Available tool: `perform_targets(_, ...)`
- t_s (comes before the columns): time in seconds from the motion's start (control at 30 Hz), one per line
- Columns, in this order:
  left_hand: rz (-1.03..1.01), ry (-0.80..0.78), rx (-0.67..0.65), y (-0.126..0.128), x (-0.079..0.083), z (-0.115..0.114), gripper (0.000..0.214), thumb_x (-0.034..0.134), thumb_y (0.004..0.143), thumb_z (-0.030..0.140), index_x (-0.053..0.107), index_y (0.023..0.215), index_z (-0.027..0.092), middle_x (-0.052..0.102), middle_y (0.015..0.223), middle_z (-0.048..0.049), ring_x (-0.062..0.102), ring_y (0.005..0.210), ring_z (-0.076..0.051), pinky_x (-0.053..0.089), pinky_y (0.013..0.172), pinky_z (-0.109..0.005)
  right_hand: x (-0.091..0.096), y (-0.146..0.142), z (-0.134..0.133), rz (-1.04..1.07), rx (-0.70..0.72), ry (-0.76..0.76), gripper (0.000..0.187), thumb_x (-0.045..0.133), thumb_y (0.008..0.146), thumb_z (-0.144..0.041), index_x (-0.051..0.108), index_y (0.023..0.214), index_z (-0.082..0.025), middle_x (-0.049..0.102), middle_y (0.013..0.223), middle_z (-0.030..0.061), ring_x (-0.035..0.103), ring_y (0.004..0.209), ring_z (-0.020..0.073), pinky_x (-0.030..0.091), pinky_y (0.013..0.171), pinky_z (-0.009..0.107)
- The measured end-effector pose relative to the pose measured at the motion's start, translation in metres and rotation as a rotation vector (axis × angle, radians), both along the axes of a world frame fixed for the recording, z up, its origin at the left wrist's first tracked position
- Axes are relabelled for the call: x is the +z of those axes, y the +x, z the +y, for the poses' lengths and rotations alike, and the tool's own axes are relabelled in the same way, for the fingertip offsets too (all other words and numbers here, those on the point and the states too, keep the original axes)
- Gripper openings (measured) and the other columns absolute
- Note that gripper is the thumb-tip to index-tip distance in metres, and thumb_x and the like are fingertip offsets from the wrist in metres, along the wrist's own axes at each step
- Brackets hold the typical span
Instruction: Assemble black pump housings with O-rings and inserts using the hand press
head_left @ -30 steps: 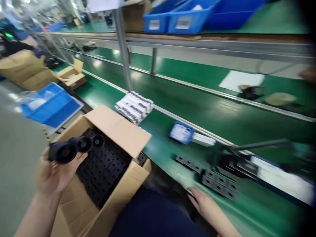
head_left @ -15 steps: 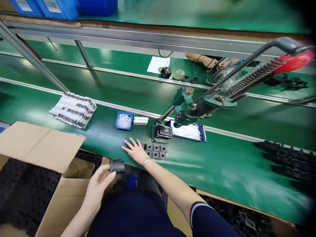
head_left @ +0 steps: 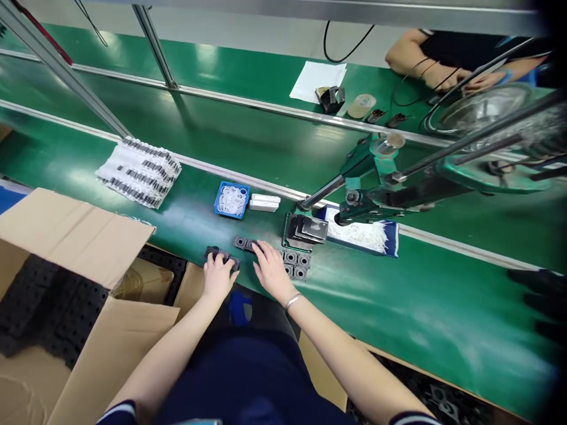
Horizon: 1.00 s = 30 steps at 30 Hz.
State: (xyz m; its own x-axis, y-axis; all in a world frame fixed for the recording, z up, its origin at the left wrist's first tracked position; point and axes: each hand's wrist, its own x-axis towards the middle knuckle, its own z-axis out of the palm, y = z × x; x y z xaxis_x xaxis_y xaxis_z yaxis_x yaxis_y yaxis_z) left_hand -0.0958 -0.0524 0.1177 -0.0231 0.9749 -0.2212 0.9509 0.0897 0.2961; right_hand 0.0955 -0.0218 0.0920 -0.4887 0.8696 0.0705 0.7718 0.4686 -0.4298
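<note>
At the bench's front edge my left hand (head_left: 217, 276) curls its fingers over a short row of black square parts (head_left: 235, 263), gripping them against the green top. Just to the right, my right hand (head_left: 272, 271) lies with its fingers stretched out, the fingertips touching another row of black square parts (head_left: 240, 242) with round holes. Beyond that hand sits a block of several more such parts (head_left: 303, 260), partly covered by it. A hand press (head_left: 365, 198) with a black block (head_left: 312, 229) on its base stands behind them.
A blue tray of white rings (head_left: 232, 200), white blocks (head_left: 264, 203) and a bin of white strips (head_left: 363, 235) line the back. Left are stacked white-and-black sheets (head_left: 139, 171) and an open carton (head_left: 80, 242) of black parts. Across the bench, a co-worker's hands (head_left: 469, 79) are busy.
My left hand has moved from over the carton side up to the bench, setting its black parts down there. My right hand has shifted right along the parts. The view has tilted downward.
</note>
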Motion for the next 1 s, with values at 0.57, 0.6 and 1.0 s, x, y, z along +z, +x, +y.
perform_targets(0.57,0.074,-0.045,-0.154,-0.016,0.010,0.009,0.040,0.053,0.090,0.009,0.057,0.127,0.022,0.062,0.127,-0.0112,0.055,0.121,-0.032,0.043,0.100,-0.048,-0.008,-0.057,-0.025,-0.115,0.019,-0.069,0.017,0.051,0.099,-0.026,0.058,0.111,-0.016,0.055,0.099,0.0102,0.053,0.090,0.0260,0.046,0.081,0.039)
perform_targets(0.6,0.067,-0.030,-0.140,-0.019,0.010,0.010,0.040,0.053,0.089,0.009,0.056,0.127,0.022,0.061,0.127,-0.0106,0.057,0.118,-0.030,0.044,0.099,-0.045,-0.007,-0.057,-0.024,-0.129,0.007,-0.069,0.016,0.052,0.099,-0.028,0.059,0.106,-0.016,0.055,0.098,0.0103,0.053,0.091,0.0264,0.045,0.080,0.039)
perform_targets(1.0,0.078,0.105,-0.066,-0.032,-0.010,0.012,0.020,0.064,0.088,0.028,0.067,0.107,0.021,0.056,0.117,-0.0132,0.050,0.111,-0.032,0.046,0.093,-0.045,-0.012,-0.064,-0.022,-0.188,-0.068,-0.081,0.024,0.058,0.097,-0.037,0.057,0.112,-0.018,0.054,0.110,0.0128,0.053,0.096,0.0266,0.042,0.081,0.037)
